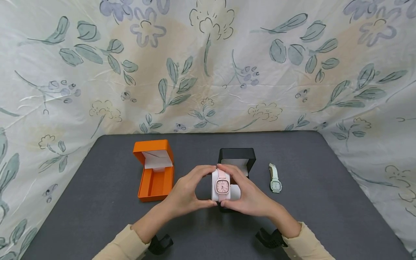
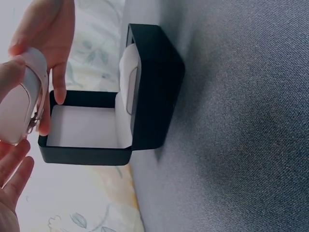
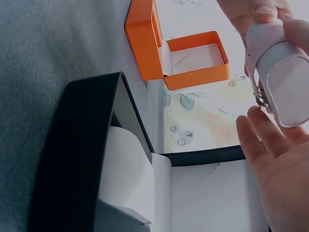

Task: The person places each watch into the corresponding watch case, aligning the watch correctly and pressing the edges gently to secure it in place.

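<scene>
Both hands hold a pink watch (image 1: 222, 186) strapped round a white watch cushion (image 1: 214, 195), up over the open black watch box (image 1: 237, 153). The left hand (image 1: 183, 191) pinches its left side between thumb and fingers, and the right hand (image 1: 250, 193) does the same on the right. In the right wrist view the strap's metal buckle (image 3: 261, 99) shows on the underside. Inside the black box sits another white cushion (image 3: 128, 174), apart from the held one.
An open orange watch box (image 1: 143, 187) with a bare inside stands on the grey table (image 1: 107, 187), left of the hands. To the right of the black box lies a pale green watch (image 1: 274, 178). A floral curtain (image 1: 227, 90) hangs behind the table.
</scene>
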Motion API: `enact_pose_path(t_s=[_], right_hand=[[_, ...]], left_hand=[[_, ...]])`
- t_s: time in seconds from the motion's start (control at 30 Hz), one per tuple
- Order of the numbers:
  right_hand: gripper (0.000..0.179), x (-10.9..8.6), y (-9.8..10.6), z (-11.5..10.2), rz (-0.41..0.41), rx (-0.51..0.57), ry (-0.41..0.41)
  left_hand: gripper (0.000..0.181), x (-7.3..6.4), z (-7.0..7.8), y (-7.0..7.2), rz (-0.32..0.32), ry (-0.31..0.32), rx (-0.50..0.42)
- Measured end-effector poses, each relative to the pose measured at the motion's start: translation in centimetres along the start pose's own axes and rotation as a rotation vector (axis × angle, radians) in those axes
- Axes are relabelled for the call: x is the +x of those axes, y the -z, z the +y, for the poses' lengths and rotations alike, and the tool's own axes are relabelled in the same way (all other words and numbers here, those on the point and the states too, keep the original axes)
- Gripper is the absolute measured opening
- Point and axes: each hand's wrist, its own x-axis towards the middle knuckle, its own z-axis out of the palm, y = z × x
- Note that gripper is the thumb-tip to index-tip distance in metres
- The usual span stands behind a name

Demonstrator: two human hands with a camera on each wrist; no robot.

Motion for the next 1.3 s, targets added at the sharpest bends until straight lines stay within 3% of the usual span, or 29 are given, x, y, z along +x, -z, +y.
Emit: enact_pose_path(t_s=[0.43,0.93,1.3], right_hand=[[0.095,-0.1,0.5,-0.1,-0.011,-0.080,-0.017],[0.085,-0.1,0.3,0.1,0.023,-0.225,0.015],[0.083,0.4,-0.4,0.2,0.015,-0.318,-0.057]], left_hand=[[0.084,-0.3,-0.2,0.1,-0.014,0.033,-0.005],[0.084,-0.8,-0.7,0.2,-0.012,0.080,-0.056],[0.083,-1.7,-1.2,0.2,-0.038,0.141,-0.048]])
